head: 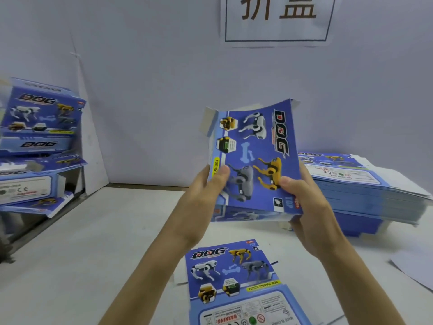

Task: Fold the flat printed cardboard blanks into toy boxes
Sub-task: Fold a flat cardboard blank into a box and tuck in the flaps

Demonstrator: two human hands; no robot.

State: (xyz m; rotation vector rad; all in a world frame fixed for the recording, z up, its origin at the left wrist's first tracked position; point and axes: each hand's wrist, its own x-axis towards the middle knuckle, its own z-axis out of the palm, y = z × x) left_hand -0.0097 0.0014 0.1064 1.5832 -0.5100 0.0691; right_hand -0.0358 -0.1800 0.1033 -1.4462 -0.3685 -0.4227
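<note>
I hold a blue printed cardboard blank (255, 146) with robot dogs and the word DOG upright above the table. My left hand (206, 193) grips its lower left edge, thumb on the printed face. Gripping the lower right edge is my right hand (304, 202), thumb on the front and fingers behind. White flaps stick out at the blank's top left. Another flat blank (236, 277) lies on the table below my arms.
A tall stack of flat blanks (365, 191) sits at the right. Folded boxes (39, 127) are piled at the left against a white board. A paper sign (278, 17) hangs on the back wall. The white tabletop (93, 254) spreads in front.
</note>
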